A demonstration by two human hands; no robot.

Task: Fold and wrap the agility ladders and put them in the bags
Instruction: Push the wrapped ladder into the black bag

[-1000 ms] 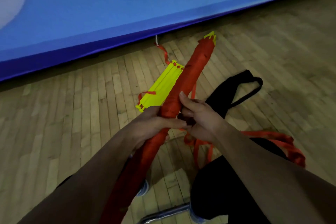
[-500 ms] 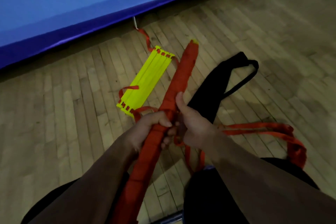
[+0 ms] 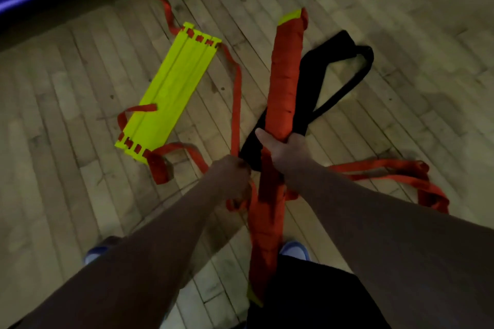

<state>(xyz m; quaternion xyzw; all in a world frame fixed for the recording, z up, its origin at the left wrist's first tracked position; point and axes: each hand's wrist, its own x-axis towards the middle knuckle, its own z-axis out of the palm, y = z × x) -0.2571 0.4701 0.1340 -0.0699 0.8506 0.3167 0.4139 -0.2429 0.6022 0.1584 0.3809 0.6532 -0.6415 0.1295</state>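
Orange-wrapped ladder bundle (image 3: 284,80) points to twelve o'clock, the right hand (image 3: 287,148) gripping it. The left hand (image 3: 232,179) pinches loose strap (image 3: 236,104) at nine o'clock. Judged mid-wrap; next, wind that strap round tightly.

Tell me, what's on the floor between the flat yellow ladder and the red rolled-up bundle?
In the head view, a loose red strap runs down the bare wooden floor between the yellow ladder and the wrapped bundle, towards the left hand.
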